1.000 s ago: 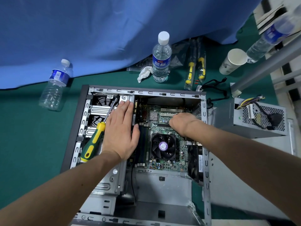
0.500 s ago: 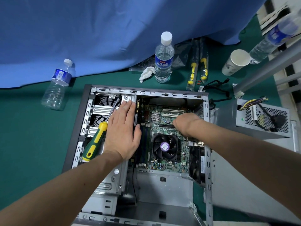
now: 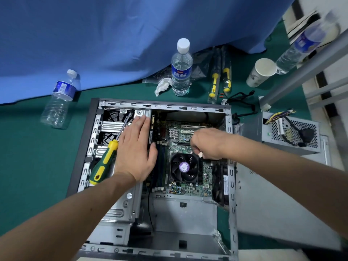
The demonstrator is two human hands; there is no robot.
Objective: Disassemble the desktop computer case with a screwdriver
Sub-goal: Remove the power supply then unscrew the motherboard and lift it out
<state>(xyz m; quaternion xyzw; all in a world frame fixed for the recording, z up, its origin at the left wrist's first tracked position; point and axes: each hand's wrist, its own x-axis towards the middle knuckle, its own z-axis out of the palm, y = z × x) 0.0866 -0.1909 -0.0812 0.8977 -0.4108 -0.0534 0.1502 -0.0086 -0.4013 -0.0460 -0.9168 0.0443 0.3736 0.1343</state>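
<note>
- Our landmark is the open computer case (image 3: 230, 166), lying on its side on the green surface (image 3: 33, 157) with its inside facing up at us.
- Our left hand (image 3: 134, 149) lies flat on the metal drive cage at the case's left side — fingers straight, gripping nothing.
- The screwdriver (image 3: 105, 161), green and yellow in the handle, rests loose on that same cage just left of the left hand, its shaft pointing toward the case's far edge.
- Our right hand (image 3: 206, 144) is inside the case over the motherboard (image 3: 185, 134), just beyond the CPU fan (image 3: 184, 167); its fingers are curled and pinch a small white piece — we cannot tell what it is.
- Right of the case sits a power supply (image 3: 293, 132) with its cables bunched on top.
- Beyond the case's far edge stands a water bottle (image 3: 181, 68) with crumpled tissue (image 3: 162, 85) beside it.
- Left of the case an empty bottle (image 3: 60, 99) lies on its side.
</note>
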